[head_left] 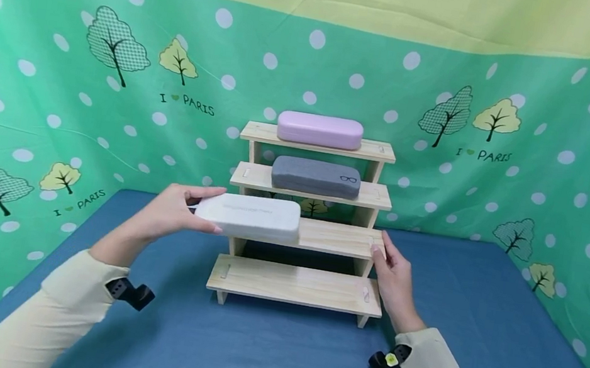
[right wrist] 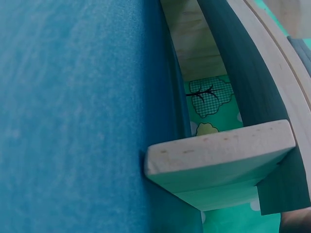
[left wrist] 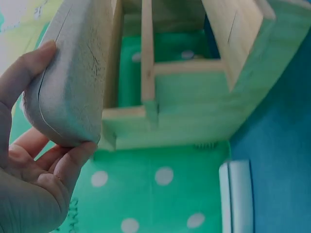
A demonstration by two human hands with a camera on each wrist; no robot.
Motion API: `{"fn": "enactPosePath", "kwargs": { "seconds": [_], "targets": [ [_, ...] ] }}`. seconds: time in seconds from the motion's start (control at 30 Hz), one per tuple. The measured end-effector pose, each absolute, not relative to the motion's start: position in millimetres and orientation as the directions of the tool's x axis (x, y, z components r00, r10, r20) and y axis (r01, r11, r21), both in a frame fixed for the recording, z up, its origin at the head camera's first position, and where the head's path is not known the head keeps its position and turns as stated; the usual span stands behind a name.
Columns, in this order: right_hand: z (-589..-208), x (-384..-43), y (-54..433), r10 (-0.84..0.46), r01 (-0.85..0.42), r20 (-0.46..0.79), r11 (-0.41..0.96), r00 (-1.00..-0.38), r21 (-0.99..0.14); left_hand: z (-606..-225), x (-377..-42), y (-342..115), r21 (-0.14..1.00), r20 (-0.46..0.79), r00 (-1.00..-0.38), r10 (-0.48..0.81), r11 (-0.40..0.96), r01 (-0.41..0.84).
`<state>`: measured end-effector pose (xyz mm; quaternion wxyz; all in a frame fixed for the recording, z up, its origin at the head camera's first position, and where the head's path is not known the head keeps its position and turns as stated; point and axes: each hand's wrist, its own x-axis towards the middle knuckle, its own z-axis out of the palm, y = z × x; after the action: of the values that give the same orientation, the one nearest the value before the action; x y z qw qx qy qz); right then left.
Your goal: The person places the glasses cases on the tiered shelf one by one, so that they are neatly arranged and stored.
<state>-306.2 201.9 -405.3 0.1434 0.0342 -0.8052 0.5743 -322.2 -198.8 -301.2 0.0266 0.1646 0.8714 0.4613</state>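
My left hand (head_left: 172, 211) grips the left end of a white glasses case (head_left: 250, 215), thumb on one side and fingers on the other. The case overlaps the left part of the second shelf from the bottom (head_left: 335, 238) of a stepped wooden stand (head_left: 296, 284). In the left wrist view the white case (left wrist: 77, 73) is tilted, with a seam along its side. At the right end of that same shelf, my right hand (head_left: 396, 282) holds the edge. A grey glasses case (head_left: 313, 177) lies one shelf higher, and a lilac glasses case (head_left: 319, 130) on the top shelf.
The stand is on a blue cloth (head_left: 281, 354). Behind and at both sides hangs a green dotted backdrop (head_left: 352, 107) with printed trees. A long white object (left wrist: 238, 196) shows low in the left wrist view. Each wrist wears a small black camera.
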Motion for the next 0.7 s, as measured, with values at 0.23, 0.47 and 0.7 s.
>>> {"fn": "enactPosePath", "kwargs": {
  "seconds": [0.23, 0.47, 0.7],
  "targets": [
    [-406, -305, 203, 0.107, -0.216, 0.263, 0.327, -0.959, -0.920, -312, -329, -171, 0.816, 0.128, -0.936, 0.329, 0.501, 0.288],
    [-406, -305, 204, 0.097, -0.225, 0.266, 0.312, -0.959, -0.923, -317, -333, -147, 0.813, 0.132, -0.926, 0.353, 0.496, 0.305],
    [-406, -305, 203, 0.100, -0.222, 0.264, 0.309, -0.959, -0.925, -322, -336, -131, 0.817, 0.149, -0.923, 0.356, 0.481, 0.317]
  ]
}}
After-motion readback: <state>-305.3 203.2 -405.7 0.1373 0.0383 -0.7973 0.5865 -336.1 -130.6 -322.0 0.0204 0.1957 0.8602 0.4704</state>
